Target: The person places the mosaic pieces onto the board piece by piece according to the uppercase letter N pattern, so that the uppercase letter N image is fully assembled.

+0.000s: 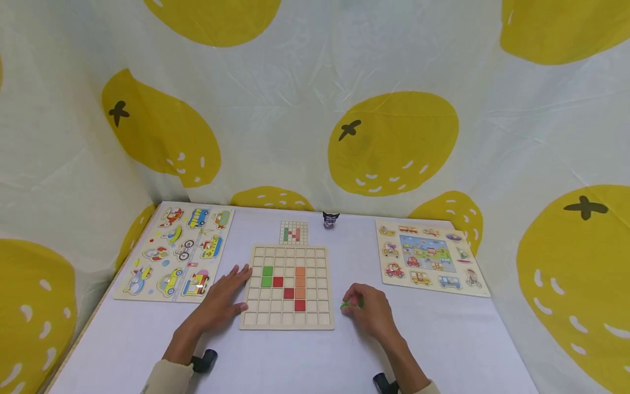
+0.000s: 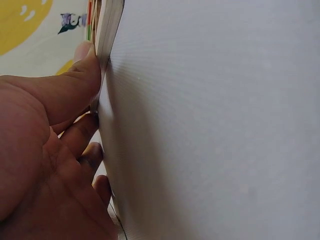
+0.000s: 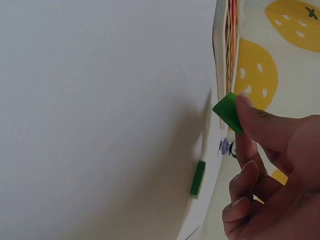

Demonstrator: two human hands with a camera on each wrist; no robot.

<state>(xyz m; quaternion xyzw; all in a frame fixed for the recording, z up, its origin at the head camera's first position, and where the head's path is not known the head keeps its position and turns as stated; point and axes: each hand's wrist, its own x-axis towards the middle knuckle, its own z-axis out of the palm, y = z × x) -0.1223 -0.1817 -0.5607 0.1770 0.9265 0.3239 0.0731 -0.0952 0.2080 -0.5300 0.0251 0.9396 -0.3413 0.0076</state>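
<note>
A square wooden grid board point(image 1: 315, 317) lies flat in the middle of the table. Green tiles point(image 1: 267, 276), red tiles point(image 1: 289, 293) and orange tiles point(image 1: 300, 282) sit in some of its cells. My left hand point(image 1: 223, 298) rests along the board's left side, thumb and fingers spread and touching the edge. To the right of the board, my right hand point(image 1: 371, 312) pinches a green tile point(image 3: 228, 113) between thumb and fingertip, just above the table. Another green tile point(image 3: 198, 180) lies on the table beneath that hand.
Behind the board lies a small pattern card point(image 1: 294, 241) with coloured squares. Right of the card stands a small dark figurine point(image 1: 330, 220). A vehicle puzzle board point(image 1: 169, 262) is at the left, another picture puzzle point(image 1: 428, 254) at the right. A lemon-print curtain point(image 1: 275, 137) hangs behind the table.
</note>
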